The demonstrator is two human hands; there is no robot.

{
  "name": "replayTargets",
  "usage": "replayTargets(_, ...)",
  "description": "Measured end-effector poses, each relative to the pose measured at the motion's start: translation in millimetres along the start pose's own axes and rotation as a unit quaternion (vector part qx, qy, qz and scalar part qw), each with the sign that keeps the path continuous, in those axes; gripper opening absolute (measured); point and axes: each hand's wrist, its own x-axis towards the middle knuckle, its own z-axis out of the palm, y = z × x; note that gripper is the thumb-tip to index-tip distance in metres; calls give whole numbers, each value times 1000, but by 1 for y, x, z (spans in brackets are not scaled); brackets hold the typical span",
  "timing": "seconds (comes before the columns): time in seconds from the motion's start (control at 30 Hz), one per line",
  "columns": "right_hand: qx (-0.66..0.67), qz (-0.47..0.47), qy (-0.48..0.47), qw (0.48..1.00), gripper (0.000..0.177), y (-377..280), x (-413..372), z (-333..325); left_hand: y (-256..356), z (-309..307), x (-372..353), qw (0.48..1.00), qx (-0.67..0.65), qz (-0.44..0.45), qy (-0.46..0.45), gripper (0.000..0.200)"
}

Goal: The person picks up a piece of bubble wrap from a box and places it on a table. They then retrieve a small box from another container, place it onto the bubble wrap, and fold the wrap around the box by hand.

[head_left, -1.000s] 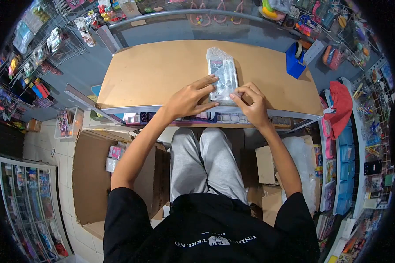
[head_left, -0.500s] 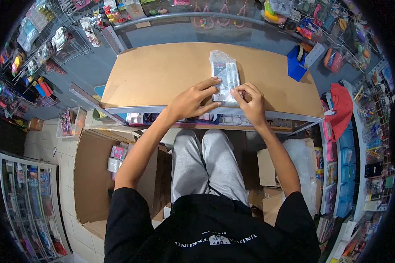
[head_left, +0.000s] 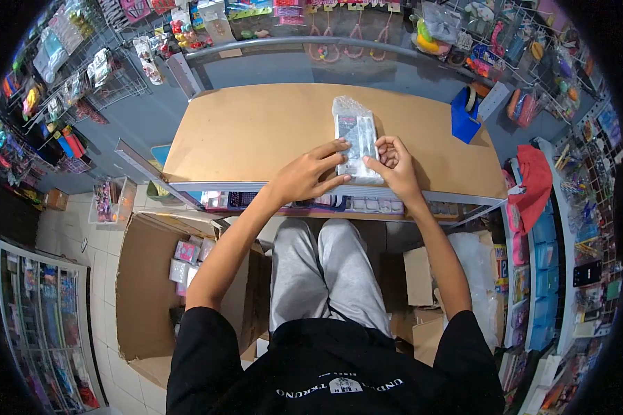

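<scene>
At the table's [head_left: 256, 124] near edge, the wrapped packet [head_left: 356, 135] lay flat. Your left hand [head_left: 303, 174], fingers spread, pressed its left side; your right hand [head_left: 394, 162] pinched its near corner. Judged best: steady pressure, wrap pulled smooth.

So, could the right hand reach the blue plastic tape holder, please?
Probably yes: the right hand sits at the clear-wrapped packet, and only bare brown tabletop lies between it and the blue plastic tape holder.

small retail shop: wire racks [head_left: 97, 69] w/ hanging packaged goods, counter [head_left: 256, 131]
</scene>
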Motion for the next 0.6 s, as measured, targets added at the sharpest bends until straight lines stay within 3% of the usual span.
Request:
replayTargets(0.33, 13, 46, -52, 997, 35, -9, 6, -9, -1, 0, 0, 1000, -12, 0, -6, 35)
replayTargets(0.43, 30, 8, -15, 999, 30, 7, 13, -13, -3, -9, 2, 999, -28, -18, -32, 38)
replayTargets(0.57, 12, 114, 51, 992, 27, -11, 11, -22, 2, -16, 5, 990, -82, -85, -76, 43)
replayTargets(0.6, -71, 17, 55, 996, 27, -18, 8, -19, 2, -18, 6, 994, -68, -53, -72, 44)
